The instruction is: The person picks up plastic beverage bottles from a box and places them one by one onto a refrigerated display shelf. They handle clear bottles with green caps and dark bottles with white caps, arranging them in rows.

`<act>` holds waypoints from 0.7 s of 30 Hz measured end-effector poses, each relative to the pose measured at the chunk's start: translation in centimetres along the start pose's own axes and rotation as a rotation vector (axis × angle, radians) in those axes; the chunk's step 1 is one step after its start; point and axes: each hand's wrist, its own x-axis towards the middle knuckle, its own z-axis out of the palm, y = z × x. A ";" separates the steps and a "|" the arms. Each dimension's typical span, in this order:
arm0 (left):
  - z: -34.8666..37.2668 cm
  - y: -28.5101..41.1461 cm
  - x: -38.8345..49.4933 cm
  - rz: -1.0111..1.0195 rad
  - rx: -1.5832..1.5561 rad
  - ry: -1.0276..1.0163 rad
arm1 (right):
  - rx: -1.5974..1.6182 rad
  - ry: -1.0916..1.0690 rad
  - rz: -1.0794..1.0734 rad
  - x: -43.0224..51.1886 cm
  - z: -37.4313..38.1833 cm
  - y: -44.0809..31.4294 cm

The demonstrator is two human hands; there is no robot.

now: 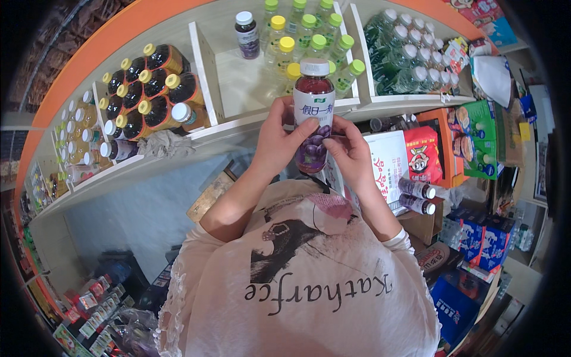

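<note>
In front of my chest I hold a bottle of dark purple juice point(313, 100) upright, its white cap on and its label with grapes facing me. My left hand point(283, 134) grips it from the left, the thumb lying across the label. From the right, my right hand point(350, 149) closes its fingers on the lower part. Beyond it, a similar purple juice bottle point(247, 38) stands on the shelf compartment's pale floor point(236, 85). Clear bottles with green caps point(308, 26) and others with yellow caps point(285, 47) stand beside that one.
Dark bottles with yellow caps point(154, 85) fill the compartment to the left; a crumpled grey cloth point(165, 143) hangs at its edge. White-capped water bottles point(412, 53) stand to the right. Two purple juice bottles point(415, 196) lie by a white carton point(386, 156). Blue boxes point(479, 236) are stacked lower right.
</note>
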 end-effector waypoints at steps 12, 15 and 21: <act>-5.5 0.0 -0.3 -0.018 0.072 0.138 | -0.068 -0.110 0.008 2.6 5.6 -2.1; -6.6 0.1 -0.3 -0.005 0.057 0.160 | -0.051 -0.123 0.040 3.0 6.8 -2.3; -8.6 0.2 -0.3 -0.007 0.097 0.205 | -0.008 -0.144 0.044 3.9 8.8 -1.8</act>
